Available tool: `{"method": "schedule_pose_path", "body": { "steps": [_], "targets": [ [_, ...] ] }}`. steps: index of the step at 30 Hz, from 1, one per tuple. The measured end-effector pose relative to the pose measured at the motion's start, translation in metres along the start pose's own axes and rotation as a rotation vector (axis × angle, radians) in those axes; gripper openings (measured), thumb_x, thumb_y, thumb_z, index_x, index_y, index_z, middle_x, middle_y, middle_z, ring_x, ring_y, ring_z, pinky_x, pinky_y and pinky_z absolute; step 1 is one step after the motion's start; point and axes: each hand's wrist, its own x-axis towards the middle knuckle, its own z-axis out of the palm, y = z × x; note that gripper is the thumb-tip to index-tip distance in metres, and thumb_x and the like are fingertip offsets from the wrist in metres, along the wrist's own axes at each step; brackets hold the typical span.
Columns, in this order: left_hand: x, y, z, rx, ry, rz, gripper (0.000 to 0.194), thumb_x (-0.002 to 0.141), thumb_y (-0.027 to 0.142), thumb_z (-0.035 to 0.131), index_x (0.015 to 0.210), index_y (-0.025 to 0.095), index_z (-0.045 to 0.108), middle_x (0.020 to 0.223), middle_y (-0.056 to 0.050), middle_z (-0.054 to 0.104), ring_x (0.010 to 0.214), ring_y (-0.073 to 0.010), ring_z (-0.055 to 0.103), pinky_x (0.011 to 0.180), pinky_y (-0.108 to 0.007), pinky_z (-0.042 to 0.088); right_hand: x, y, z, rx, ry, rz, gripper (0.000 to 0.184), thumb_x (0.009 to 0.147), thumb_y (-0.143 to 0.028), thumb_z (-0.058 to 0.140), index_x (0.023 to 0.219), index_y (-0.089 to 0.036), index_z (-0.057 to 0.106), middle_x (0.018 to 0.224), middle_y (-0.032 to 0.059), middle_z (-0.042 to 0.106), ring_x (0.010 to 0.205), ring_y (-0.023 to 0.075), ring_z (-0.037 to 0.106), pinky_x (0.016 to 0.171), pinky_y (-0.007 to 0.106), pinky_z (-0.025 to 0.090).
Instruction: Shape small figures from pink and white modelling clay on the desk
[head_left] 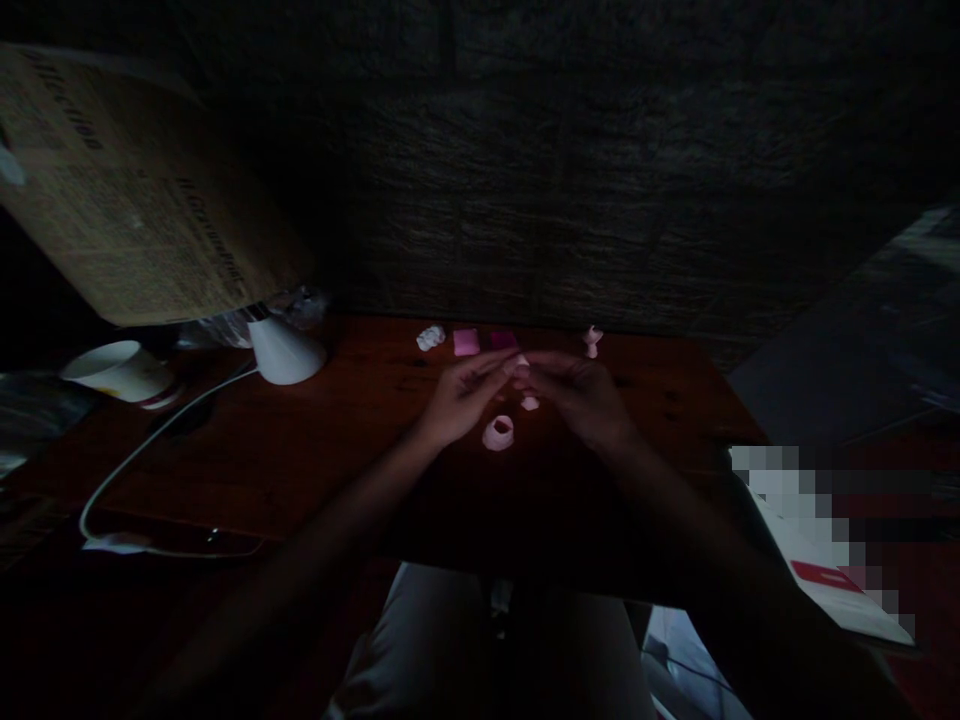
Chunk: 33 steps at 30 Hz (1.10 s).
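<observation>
My left hand [474, 392] and my right hand [576, 390] meet over the wooden table, fingertips closed together. Between them they pinch a small pale pink piece [523, 361] that looks like modelling clay; the fingers cover most of it. Just below lies a small pink lump [530, 402]. Closer to me stands a hollow pink ring-like cup shape [498, 433] with a dark opening on top. Behind my hands are a flat pink block [466, 342] and a darker magenta block [503, 341], partly hidden by my left hand.
A crumpled white wad [430, 338] and a pink twisted figure [592, 341] lie near the wall. To the left stand a lamp [288, 352] with a newsprint shade, its white cord [142, 447] and a paper cup [120, 371]. A pale booklet [817, 560] lies at right. The light is dim.
</observation>
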Motion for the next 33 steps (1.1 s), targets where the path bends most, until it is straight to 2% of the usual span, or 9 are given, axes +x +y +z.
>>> {"method": "schedule_pose_path", "body": {
  "steps": [5,9,12,16,19,26,30,33],
  "targets": [
    [-0.0011,-0.0013,-0.0005,-0.180,0.004,-0.133,0.039,0.079,0.040,0.080,0.113,0.020,0.077,0.109,-0.009,0.078,0.092,-0.0203,0.073,0.081,-0.034,0.058,-0.0023,-0.0012,0.0029,-0.105,-0.015,-0.068,0.054,0.073,-0.049,0.083,0.115,-0.021,0.065,0.079,0.0029,0.077,0.071,0.0204,0.075,0.066,0.032,0.061],
    [0.0003,0.0002,-0.0014,-0.287,0.008,-0.178,0.034,0.071,0.036,0.087,0.100,0.020,0.080,0.096,-0.007,0.080,0.084,-0.0184,0.073,0.079,-0.032,0.057,-0.0031,-0.0027,0.0000,-0.154,-0.061,-0.108,0.047,0.074,-0.051,0.081,0.106,-0.020,0.065,0.078,0.0028,0.077,0.066,0.0190,0.075,0.062,0.030,0.060],
    [0.0013,-0.0002,-0.0009,-0.330,0.026,-0.152,0.030,0.067,0.034,0.089,0.093,0.021,0.081,0.090,-0.006,0.080,0.080,-0.0164,0.072,0.080,-0.031,0.056,-0.0026,-0.0024,-0.0023,-0.113,-0.106,-0.109,0.043,0.077,-0.049,0.079,0.106,-0.020,0.065,0.082,0.0028,0.077,0.066,0.0173,0.074,0.063,0.030,0.060],
    [0.0020,-0.0011,0.0000,-0.339,0.084,-0.106,0.027,0.067,0.034,0.089,0.090,0.021,0.081,0.089,-0.005,0.080,0.080,-0.0163,0.072,0.080,-0.031,0.055,-0.0018,-0.0030,-0.0028,-0.047,-0.175,-0.066,0.044,0.077,-0.043,0.081,0.112,-0.021,0.066,0.090,0.0036,0.078,0.071,0.0168,0.075,0.066,0.030,0.061],
    [0.0022,-0.0015,0.0003,-0.339,0.111,-0.101,0.028,0.069,0.034,0.088,0.092,0.021,0.080,0.091,-0.005,0.080,0.081,-0.0155,0.072,0.080,-0.030,0.054,-0.0018,-0.0039,-0.0024,-0.004,-0.181,-0.020,0.042,0.077,-0.042,0.081,0.112,-0.022,0.067,0.097,0.0046,0.079,0.076,0.0170,0.075,0.069,0.030,0.061],
    [0.0027,-0.0029,0.0005,-0.313,0.009,-0.116,0.032,0.074,0.036,0.085,0.102,0.021,0.079,0.103,-0.006,0.079,0.094,-0.0185,0.072,0.090,-0.034,0.053,-0.0018,-0.0008,-0.0023,-0.019,-0.142,0.004,0.048,0.078,-0.043,0.080,0.119,-0.021,0.067,0.095,0.0051,0.079,0.075,0.0183,0.076,0.068,0.030,0.060],
    [0.0031,-0.0016,-0.0006,-0.362,0.010,-0.184,0.036,0.072,0.034,0.086,0.104,0.021,0.078,0.102,-0.006,0.078,0.092,-0.0183,0.072,0.084,-0.031,0.054,-0.0024,0.0004,-0.0016,-0.007,-0.169,0.020,0.057,0.080,-0.042,0.079,0.130,-0.023,0.060,0.098,0.0053,0.079,0.074,0.0184,0.076,0.068,0.031,0.062],
    [0.0030,-0.0010,-0.0011,-0.373,0.023,-0.207,0.032,0.071,0.036,0.087,0.097,0.020,0.078,0.093,-0.005,0.078,0.084,-0.0159,0.071,0.079,-0.029,0.055,-0.0027,0.0019,-0.0012,-0.019,-0.175,0.000,0.063,0.081,-0.042,0.078,0.137,-0.024,0.055,0.097,0.0052,0.079,0.074,0.0186,0.076,0.068,0.032,0.062]
  ]
}}
